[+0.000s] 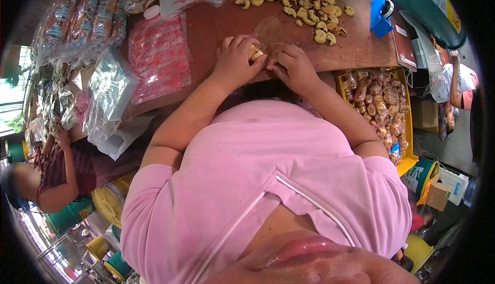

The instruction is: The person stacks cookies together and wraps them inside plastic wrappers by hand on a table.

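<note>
My left hand (238, 54) is curled around a small pale yellow-brown pastry (255, 53) at the near side of the brown table. Opposite it, my right hand (293, 67) has its thumb and fingers pinched together at a bit of clear plastic wrapper (267, 63) beside the pastry. A thin clear wrapper (268, 28) seems to lie flat just beyond my hands. Past them is a loose pile of curved pastries (312, 10), some with dark middles.
Red-printed plastic wrappers (159, 52) are stacked left of my hands, with bagged bread (82, 15) beyond. A blue tape dispenser (380, 18) stands right. Below the edge, a yellow crate (410, 163) holds wrapped pastries (379, 101). A co-worker (56, 168) sits left.
</note>
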Tool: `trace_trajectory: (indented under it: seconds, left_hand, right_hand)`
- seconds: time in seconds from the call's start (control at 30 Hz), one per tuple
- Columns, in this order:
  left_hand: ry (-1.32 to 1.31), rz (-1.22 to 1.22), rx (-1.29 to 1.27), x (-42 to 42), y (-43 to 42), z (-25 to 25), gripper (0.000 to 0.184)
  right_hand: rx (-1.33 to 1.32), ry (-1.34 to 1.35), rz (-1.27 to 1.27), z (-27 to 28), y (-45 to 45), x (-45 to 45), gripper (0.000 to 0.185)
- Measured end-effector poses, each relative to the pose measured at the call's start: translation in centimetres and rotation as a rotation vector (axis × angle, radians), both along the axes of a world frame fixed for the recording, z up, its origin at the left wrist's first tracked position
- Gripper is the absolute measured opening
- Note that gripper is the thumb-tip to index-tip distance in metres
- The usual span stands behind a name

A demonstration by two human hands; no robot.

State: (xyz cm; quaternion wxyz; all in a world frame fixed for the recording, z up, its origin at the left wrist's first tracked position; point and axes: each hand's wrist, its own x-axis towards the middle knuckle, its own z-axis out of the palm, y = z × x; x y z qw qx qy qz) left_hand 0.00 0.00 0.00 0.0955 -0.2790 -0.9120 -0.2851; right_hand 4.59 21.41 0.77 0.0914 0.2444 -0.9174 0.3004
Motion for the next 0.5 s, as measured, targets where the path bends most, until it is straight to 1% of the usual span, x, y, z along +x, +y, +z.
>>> trace_trajectory:
  seconds: [0.07,0.13,0.17,0.27,0.37,0.5]
  left_hand:
    - [0.02,-0.016,0.007,-0.3,-0.2,-0.2,0.048]
    - [0.02,-0.066,0.045,-0.3,-0.7,-0.8,0.05]
    - [0.021,-0.089,0.075,-0.3,-0.6,-1.2,0.05]
    - [0.046,-0.118,0.063,-0.4,-0.7,-1.0,0.056]
    - [0.016,-0.132,0.029,0.1,-0.8,0.2,0.056]
    - [0.011,-0.097,0.033,-0.4,-0.6,-1.0,0.05]
  right_hand:
    - [-0.129,0.002,0.008,-0.1,-0.1,-0.8,0.015]
    - [-0.163,-0.148,-0.023,-0.1,-0.3,-1.3,0.012]
    - [-0.168,-0.223,-0.038,0.0,-0.1,-1.6,0.011]
    - [-0.13,-0.172,-0.018,0.1,0.3,-2.5,0.01]
    - [-0.137,-0.365,-0.03,0.2,0.4,-3.3,0.013]
    - [-0.101,-0.385,-0.02,1.8,0.0,-3.4,0.014]
